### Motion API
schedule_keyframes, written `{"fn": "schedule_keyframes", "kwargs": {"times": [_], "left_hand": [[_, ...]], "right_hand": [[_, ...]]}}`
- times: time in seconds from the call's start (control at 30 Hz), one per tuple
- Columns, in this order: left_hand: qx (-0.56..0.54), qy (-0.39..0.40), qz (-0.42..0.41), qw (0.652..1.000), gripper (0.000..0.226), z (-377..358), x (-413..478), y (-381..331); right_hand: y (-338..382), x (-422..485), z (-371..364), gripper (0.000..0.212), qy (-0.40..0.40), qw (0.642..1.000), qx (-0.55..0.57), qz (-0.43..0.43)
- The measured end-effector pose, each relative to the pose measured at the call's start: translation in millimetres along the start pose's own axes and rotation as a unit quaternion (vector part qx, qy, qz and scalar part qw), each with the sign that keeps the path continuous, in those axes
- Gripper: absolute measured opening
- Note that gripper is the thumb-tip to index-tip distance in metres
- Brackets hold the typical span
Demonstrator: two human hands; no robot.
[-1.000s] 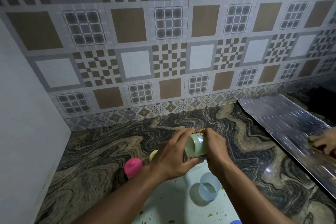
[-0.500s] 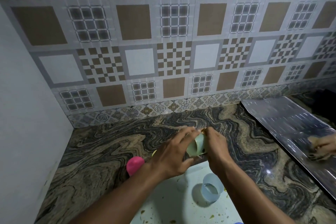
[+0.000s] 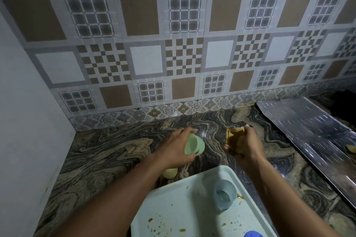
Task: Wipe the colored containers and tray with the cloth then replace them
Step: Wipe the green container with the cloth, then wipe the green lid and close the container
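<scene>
Both hands, joined earlier, are parting above the surface: the left hand is gripping the cup, the right hand is clutching the cloth in its fingers.

Glossy veined stone counter, shiny metal sheet, smooth plastic tray.

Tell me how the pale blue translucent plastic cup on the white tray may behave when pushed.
The pale blue translucent plastic cup looks thin-walled, so probably light. On the smooth white tray, it would likely slide, or tip if pushed high.
</scene>
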State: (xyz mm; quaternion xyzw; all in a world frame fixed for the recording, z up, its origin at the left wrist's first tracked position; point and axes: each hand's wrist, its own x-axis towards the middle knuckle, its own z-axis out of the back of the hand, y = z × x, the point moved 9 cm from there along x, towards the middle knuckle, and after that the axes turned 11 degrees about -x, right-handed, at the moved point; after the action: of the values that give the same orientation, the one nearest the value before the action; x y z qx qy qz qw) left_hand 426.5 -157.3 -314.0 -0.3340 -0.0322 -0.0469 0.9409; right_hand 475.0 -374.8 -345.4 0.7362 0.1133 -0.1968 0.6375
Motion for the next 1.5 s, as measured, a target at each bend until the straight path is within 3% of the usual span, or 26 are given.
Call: {"fn": "schedule_keyframes", "kwargs": {"times": [0.13,0.2,0.4,0.5,0.53,0.7,0.8,0.87,1.0,1.17,1.33,1.5], "left_hand": [[0.020,0.105,0.057,0.993,0.076,-38.5,12.0,28.6],[0.054,0.139,0.068,0.987,0.077,-52.7,16.7,37.2],[0.195,0.195,0.071,0.959,0.078,-68.4,13.5,54.6],[0.223,0.183,0.050,0.956,0.078,-70.4,9.6,48.5],[0.227,0.207,0.034,0.951,0.080,-93.4,-4.7,22.2],[0.199,0.156,0.018,0.967,0.081,-83.3,-1.7,11.4],[0.158,0.099,-0.021,0.982,0.053,-66.8,1.9,-5.9],[0.123,0.060,-0.051,0.989,0.030,-56.7,-1.2,-20.4],[0.068,0.091,-0.081,0.990,0.017,-68.6,-26.4,-61.5],[0.067,0.227,-0.050,0.970,0.025,-130.3,-70.3,-84.2],[0.097,0.299,-0.028,0.949,0.036,-182.6,-111.3,-96.1],[0.143,0.290,-0.001,0.946,0.032,-202.2,-135.3,-96.5]], "right_hand": [[-0.5,1.1,2.6,0.048,0.077,0.997,-0.026,0.015],[-7.2,4.0,10.0,0.050,0.065,0.996,-0.058,0.016],[-26.3,4.7,11.6,0.020,0.035,0.993,-0.116,-0.003],[-27.6,-2.3,13.2,0.019,0.043,0.996,-0.079,-0.015],[-33.4,-19.6,49.9,0.019,0.031,0.998,-0.041,-0.027],[-48.2,-19.3,46.6,0.061,0.106,0.980,0.107,-0.130],[-44.7,-18.2,35.9,0.085,0.149,0.971,0.135,-0.126],[-40.2,-25.8,30.9,0.089,0.160,0.972,0.129,-0.114],[-35.0,-37.8,44.0,0.066,0.135,0.979,0.120,-0.095],[-48.8,-50.3,70.9,0.009,0.069,0.991,0.062,-0.097],[-58.7,-66.1,107.1,0.017,0.056,0.994,0.014,-0.088],[-79.5,-81.1,153.0,0.020,0.052,0.993,-0.027,-0.103]]}}
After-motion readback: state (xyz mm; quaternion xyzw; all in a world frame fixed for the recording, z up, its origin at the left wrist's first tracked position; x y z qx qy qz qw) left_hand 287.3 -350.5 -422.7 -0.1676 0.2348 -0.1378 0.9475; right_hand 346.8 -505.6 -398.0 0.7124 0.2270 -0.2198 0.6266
